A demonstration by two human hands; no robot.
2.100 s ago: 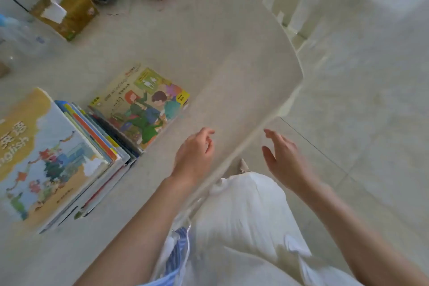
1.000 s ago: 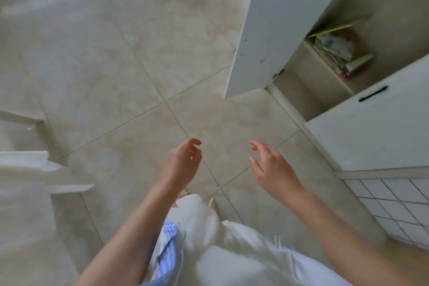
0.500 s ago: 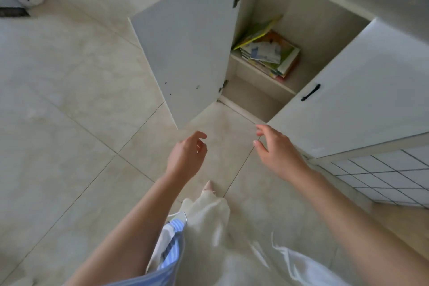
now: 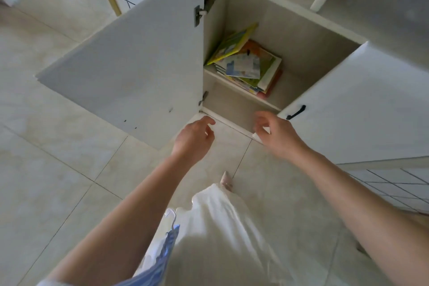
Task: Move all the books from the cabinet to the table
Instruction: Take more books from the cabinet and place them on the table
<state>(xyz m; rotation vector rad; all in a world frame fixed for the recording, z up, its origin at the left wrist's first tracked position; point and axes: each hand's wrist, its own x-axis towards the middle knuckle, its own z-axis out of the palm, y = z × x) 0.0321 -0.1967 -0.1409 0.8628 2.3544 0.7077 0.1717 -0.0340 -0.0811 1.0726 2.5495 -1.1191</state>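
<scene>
A stack of colourful books (image 4: 255, 72) lies on the upper shelf inside the white cabinet (image 4: 299, 37). One yellow-green book (image 4: 233, 43) leans tilted against the cabinet's left wall on top of the stack. My left hand (image 4: 193, 138) hovers in front of the cabinet's lower opening, fingers loosely curled, holding nothing. My right hand (image 4: 276, 133) is level with it to the right, also empty with relaxed fingers. Both hands are below the books and apart from them. The table is out of view.
The cabinet's left door (image 4: 130, 72) stands swung wide open to my left. The right door (image 4: 362, 109) with a black handle (image 4: 296, 112) is closed. Pale floor tiles (image 4: 58, 169) stretch left and behind. My foot shows below the hands.
I have turned from the table with its books to the cabinet and stepped closer. Both empty hands have risen toward the open compartment.
</scene>
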